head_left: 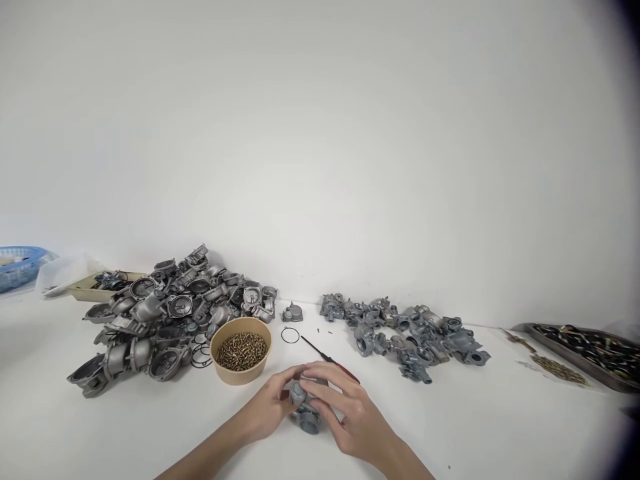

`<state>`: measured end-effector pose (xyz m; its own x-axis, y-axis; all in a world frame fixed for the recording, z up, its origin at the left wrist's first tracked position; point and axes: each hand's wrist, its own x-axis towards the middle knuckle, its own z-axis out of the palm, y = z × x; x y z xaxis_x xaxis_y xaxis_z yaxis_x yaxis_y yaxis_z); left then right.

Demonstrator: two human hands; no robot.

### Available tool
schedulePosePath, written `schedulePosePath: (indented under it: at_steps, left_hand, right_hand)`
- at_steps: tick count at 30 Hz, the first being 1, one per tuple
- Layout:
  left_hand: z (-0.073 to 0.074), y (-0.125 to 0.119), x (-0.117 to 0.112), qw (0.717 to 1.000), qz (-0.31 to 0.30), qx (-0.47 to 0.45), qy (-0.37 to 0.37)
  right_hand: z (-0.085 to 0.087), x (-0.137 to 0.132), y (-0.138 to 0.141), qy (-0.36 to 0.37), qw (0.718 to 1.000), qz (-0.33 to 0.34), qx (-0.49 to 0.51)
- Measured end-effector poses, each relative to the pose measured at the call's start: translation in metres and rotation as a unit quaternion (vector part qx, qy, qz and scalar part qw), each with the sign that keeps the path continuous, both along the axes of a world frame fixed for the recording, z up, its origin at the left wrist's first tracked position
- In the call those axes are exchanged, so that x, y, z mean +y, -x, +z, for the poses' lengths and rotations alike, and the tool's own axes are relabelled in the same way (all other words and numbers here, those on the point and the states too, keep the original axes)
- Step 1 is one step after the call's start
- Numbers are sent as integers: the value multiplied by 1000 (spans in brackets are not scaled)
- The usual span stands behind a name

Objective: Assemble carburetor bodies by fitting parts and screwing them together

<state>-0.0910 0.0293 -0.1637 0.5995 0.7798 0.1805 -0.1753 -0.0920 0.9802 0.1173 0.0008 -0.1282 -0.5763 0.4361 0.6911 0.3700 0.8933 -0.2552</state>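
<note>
Between my two hands at the front of the table is a grey metal carburetor (309, 423), its round opening facing me. My left hand (270, 403) grips its left side, thumb near a rounded cap. Over the top and right side curl the fingers of my right hand (356, 413), hiding much of the part. Just beyond them lies a screwdriver (325, 357) with a black shaft and a red handle, partly covered by my right hand. A thin black rubber ring (290, 335) and a single carburetor bowl (293, 311) lie farther back.
A paper bowl (241, 380) full of small brass-coloured screws stands left of my hands. Behind it rises a heap of metal carburetor bowls (180, 307). Carburetor bodies (415, 337) are spread to the right. At far right are brass pieces (557, 369) and a dark tray (530, 328).
</note>
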Motion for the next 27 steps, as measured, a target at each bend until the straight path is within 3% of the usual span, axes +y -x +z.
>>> schedulePosePath:
  at_steps: [11, 16, 27]
  left_hand:
    - [6, 0, -2, 1000, 19, 22, 2]
    - [2, -2, -4, 998, 8, -11, 67]
    - [6, -3, -4, 993, 74, 21, 87]
  right_hand:
    - [-6, -6, 5, -14, 998, -40, 35]
    - [-9, -4, 7, -18, 996, -71, 49]
    - [4, -10, -8, 50, 997, -54, 30]
